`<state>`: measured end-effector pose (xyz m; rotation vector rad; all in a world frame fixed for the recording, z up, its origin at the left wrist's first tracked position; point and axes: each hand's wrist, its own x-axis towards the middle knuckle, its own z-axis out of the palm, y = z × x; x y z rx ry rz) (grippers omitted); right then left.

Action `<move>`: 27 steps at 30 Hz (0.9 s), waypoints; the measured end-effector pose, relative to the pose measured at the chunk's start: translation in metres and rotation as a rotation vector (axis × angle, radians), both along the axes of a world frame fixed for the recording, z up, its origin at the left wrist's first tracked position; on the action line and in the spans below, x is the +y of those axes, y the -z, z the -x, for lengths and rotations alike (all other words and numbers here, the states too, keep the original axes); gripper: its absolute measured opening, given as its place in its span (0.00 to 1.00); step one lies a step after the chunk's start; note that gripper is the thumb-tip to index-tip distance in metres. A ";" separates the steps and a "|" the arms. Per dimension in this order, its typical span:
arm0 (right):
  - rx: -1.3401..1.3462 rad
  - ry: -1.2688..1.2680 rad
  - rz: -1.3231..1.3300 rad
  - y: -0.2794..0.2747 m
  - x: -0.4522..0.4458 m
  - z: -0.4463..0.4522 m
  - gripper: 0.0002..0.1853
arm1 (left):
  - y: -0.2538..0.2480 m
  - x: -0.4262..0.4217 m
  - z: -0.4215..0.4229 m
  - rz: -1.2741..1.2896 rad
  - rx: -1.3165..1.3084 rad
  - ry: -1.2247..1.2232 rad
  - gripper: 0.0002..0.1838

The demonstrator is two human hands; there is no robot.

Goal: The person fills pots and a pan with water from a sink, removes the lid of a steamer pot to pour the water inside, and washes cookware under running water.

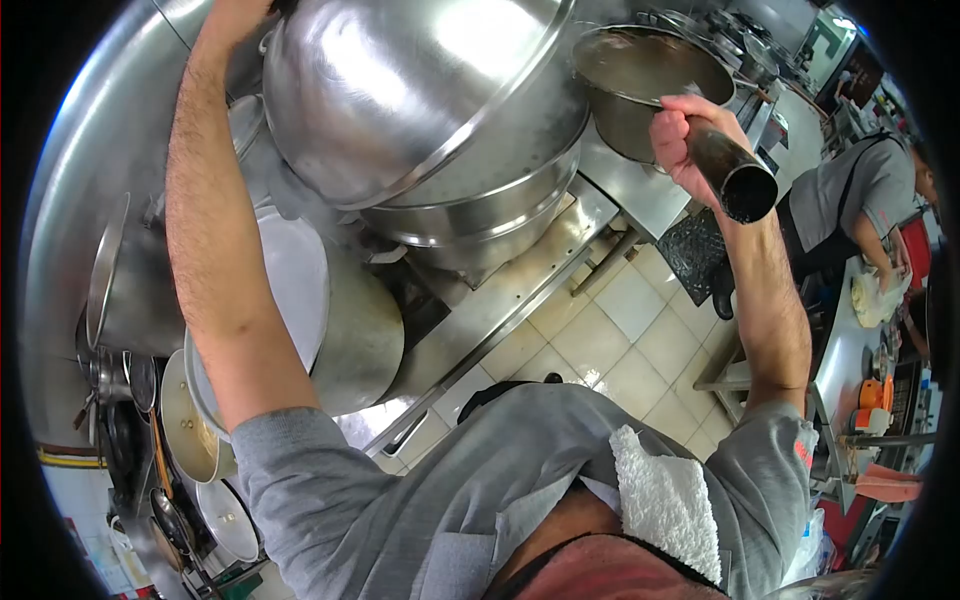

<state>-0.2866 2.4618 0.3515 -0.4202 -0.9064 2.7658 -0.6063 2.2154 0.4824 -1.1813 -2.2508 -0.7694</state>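
Note:
My left hand (pixel 238 12) is at the top edge, partly cut off, with its fingers at a dark knob on a big domed steel lid (pixel 400 110). The lid is tilted up over a wide steel pot (pixel 490 210), and whitish steam hangs at the gap. My right hand (pixel 690 140) is closed round a thick, dark, hollow metal handle (pixel 735 172), its open end facing me. The tool's other end is hidden behind the fist. Just beyond that hand stands a deep pot (pixel 630 110) with brownish liquid in it.
A tall stockpot (pixel 365 310) with a pale lid (pixel 292 290) stands below my left arm. Several pots and pans, including a cream-coloured pot (pixel 190 420), are at the left. A co-worker in a grey shirt (pixel 850 190) works at a steel counter (pixel 835 345) on the right, beyond the tiled floor (pixel 600 340).

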 end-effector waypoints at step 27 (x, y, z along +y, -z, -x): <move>-0.227 0.131 -0.481 -0.008 -0.025 0.031 0.07 | -0.004 -0.014 -0.016 -0.098 -0.100 0.050 0.16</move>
